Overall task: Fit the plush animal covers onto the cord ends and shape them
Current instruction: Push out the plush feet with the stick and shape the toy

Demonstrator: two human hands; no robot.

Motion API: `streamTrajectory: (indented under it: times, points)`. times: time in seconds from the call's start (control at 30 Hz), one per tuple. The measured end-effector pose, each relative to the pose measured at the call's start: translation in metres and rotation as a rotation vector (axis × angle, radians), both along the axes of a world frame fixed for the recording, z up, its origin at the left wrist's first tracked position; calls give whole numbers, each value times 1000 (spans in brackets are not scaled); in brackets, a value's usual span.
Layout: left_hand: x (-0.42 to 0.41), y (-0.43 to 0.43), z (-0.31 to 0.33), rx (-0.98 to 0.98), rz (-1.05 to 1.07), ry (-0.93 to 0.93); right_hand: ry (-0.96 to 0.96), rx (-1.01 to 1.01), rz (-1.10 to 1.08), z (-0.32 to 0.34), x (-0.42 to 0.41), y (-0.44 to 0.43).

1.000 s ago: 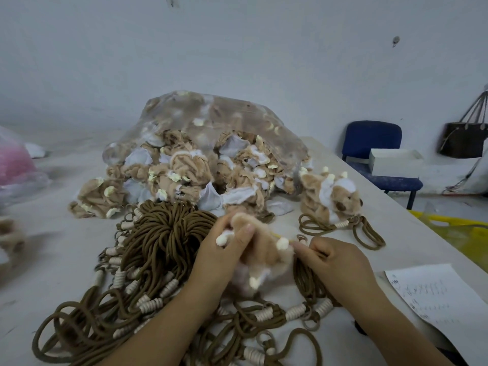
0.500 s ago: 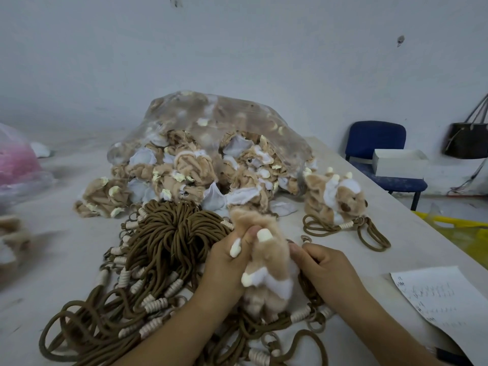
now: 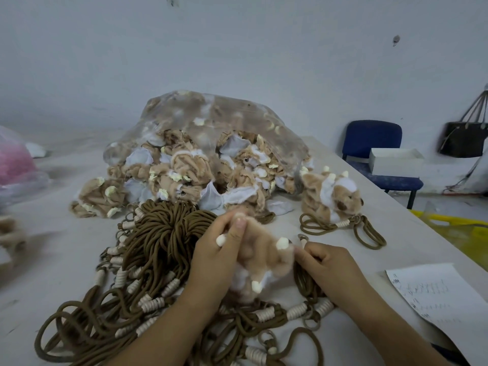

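Plush cover (image 3: 264, 262) was twisted round just now, gripped by the left hand (image 3: 219, 257), edge pinched by the right hand (image 3: 327, 265); shaping likely still unfinished.

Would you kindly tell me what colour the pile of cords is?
The cords are olive-brown, with cream wrapped bands, clearest in the head view.

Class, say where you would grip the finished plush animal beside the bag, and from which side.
Pinch the finished plush animal across its rounded body, coming from above: its cord loops sprawl in front of it, where a low approach would likely snag.
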State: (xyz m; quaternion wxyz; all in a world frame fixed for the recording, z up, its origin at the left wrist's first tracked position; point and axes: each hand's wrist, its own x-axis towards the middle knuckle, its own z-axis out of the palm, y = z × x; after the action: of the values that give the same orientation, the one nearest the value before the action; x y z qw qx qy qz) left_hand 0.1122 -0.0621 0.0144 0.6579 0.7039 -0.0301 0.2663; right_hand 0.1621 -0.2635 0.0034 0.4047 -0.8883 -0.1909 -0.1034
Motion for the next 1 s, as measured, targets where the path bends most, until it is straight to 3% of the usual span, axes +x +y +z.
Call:
streamTrajectory:
  times: [0.33, 0.63, 0.87, 1.0]
  points:
    - [4, 3, 0, -74, 130, -42, 90, 75, 20, 0, -3, 3]
    - [2, -8, -2, 22, -28, 40, 167, 159, 54, 5, -6, 10]
    - [4, -4, -10, 208, -17, 144, -42, -81, -45, 10, -7, 6]
    - [5, -3, -12, 102, 31, 87, -144, -155, -89, 12, -5, 1]
